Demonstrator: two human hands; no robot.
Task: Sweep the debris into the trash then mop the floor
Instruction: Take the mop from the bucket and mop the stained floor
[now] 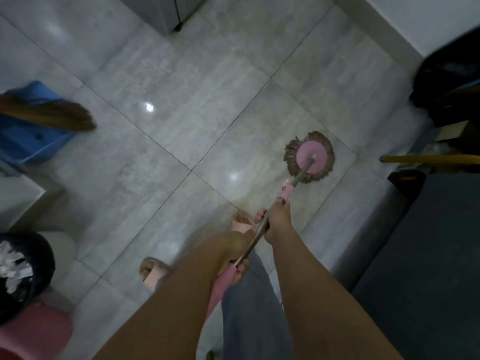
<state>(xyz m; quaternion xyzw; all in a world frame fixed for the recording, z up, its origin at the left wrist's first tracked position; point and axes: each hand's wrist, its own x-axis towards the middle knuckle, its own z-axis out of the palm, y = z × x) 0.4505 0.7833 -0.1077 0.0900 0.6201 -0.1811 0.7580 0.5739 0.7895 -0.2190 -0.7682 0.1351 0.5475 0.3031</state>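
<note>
A mop with a round pink disc and brownish strands, the mop head [309, 157], rests flat on the grey tiled floor [181, 113] right of centre. Its metal pole runs back toward me. My right hand [278, 219] grips the pole below a pink sleeve. My left hand [237, 258] grips the pink handle end lower down. A black-lined trash bin [23, 271] holding white debris stands at the lower left. A broom [52, 113] lies across a blue dustpan [28, 136] at the left edge.
A pink bucket [33, 331] sits at the bottom left below the bin. Dark bags and a yellow bar [441, 159] crowd the right side, beside a dark mat [428, 255]. A cabinet corner [168, 14] stands at the top. My sandalled feet [153, 271] are on the tiles.
</note>
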